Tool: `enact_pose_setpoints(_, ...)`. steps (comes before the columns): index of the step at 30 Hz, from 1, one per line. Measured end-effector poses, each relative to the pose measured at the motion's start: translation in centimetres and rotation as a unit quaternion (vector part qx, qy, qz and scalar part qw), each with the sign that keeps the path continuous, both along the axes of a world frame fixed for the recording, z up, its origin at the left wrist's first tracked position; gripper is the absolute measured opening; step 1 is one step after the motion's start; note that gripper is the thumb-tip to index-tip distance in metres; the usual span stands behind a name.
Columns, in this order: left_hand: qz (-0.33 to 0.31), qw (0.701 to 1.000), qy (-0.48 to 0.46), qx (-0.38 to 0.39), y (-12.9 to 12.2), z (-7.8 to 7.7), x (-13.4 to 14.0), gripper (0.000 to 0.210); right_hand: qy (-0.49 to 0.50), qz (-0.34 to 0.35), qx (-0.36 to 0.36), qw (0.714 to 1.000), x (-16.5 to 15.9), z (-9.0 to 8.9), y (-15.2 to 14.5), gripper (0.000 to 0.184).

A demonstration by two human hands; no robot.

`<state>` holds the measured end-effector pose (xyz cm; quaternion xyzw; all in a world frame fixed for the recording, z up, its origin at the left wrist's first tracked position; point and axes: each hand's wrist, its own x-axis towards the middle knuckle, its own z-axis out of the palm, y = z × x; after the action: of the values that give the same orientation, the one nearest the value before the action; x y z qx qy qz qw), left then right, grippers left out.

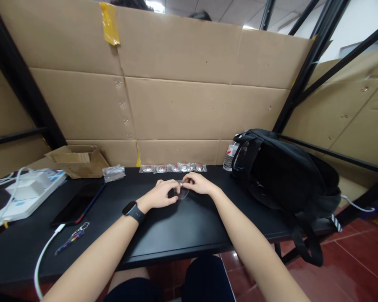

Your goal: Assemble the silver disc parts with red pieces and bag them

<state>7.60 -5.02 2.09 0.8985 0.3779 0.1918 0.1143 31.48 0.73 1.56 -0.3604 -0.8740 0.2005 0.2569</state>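
A clear, round plastic piece (183, 194) lies low over the black table between my two hands. My left hand (160, 194), with a dark watch on its wrist, curls its fingers and thumb around the left edge of the piece. From the right, my right hand (198, 183) pinches at its upper side, where a small shiny and reddish bit shows between the fingertips. The fingers partly hide this spot, so its detail is too small to make out. Just behind the hands, several small clear packets (173, 168) with round silvery and red contents lie in a row.
A black backpack (290, 172) and a water bottle (230, 156) stand at the right. Leftward are a paper bag (82, 161), clear packets (114, 173), a phone (77, 204), a keychain (72, 239), a white cable (40, 262) and a power strip (31, 197). Cardboard (182, 109) walls the back.
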Motion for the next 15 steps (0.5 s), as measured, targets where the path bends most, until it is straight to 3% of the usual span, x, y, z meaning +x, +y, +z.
enact_pose_setpoints(6,0.045,0.999,0.003,0.007,0.2,-0.5,-0.2,0.055,0.000,0.014,-0.008,1.000,1.2,0.4,0.0,0.031)
enact_pose_setpoints(8,0.059,0.998,-0.003,0.021,0.3,-0.9,0.0,0.048,0.001,0.032,-0.016,0.999,0.9,0.0,0.1,0.029)
enact_pose_setpoints(12,0.085,0.995,-0.015,0.042,0.7,-1.1,0.1,0.012,0.027,0.026,-0.027,0.999,0.7,-0.5,0.7,0.008)
enact_pose_setpoints(15,0.135,0.988,-0.068,0.031,1.1,-0.9,0.0,0.014,0.067,-0.008,-0.072,0.995,1.1,-0.5,1.2,0.013)
